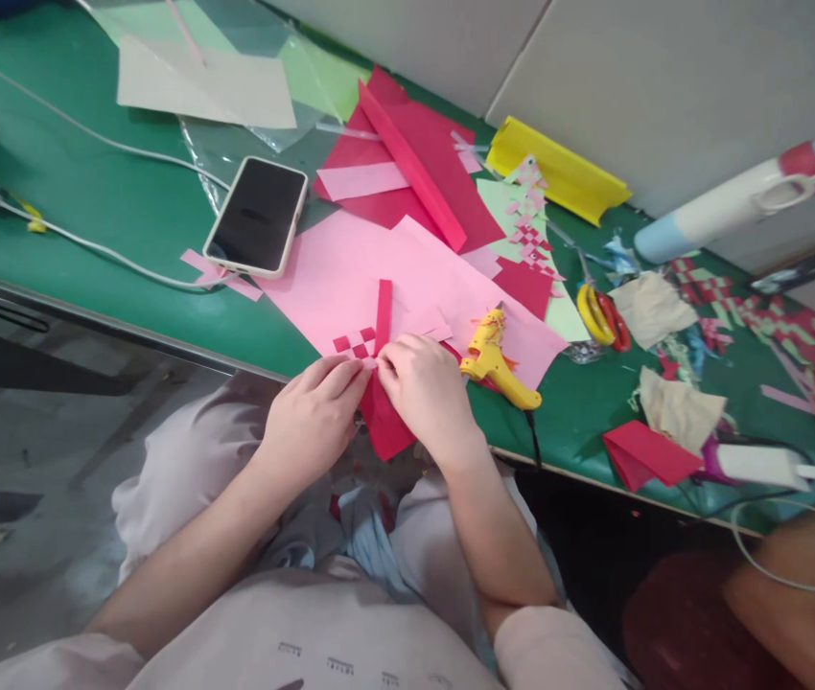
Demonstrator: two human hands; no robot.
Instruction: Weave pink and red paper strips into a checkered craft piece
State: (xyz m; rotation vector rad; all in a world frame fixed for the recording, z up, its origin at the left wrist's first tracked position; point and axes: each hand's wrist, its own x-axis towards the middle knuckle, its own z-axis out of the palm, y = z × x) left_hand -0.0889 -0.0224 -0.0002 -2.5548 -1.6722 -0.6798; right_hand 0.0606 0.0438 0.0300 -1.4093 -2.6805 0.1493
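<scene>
At the table's front edge, my left hand (pixel 316 410) pinches a woven piece of red and pink paper strips (pixel 354 341). Close beside it, my right hand (pixel 426 391) has its fingertips closed on the same woven paper. A red paper strip (pixel 384 309) stands up from between the two hands. Red paper (pixel 387 429) hangs over the edge below them; whether it joins the weave I cannot tell. Under the work lies a large pink sheet (pixel 314 264). A yellow hot glue gun (pixel 492 359) rests just right of my right hand. My fingertips hide the pinched spot.
A phone (pixel 258 216) lies at the left on the pink sheet. Red sheets (pixel 422 144) are behind. Scissors (pixel 601 316), cloth pouches (pixel 652 307) and paper scraps spread to the right, near a bottle (pixel 724 196). White cables (pixel 91 251) cross the left side. Another person's arm (pixel 788 594) is at lower right.
</scene>
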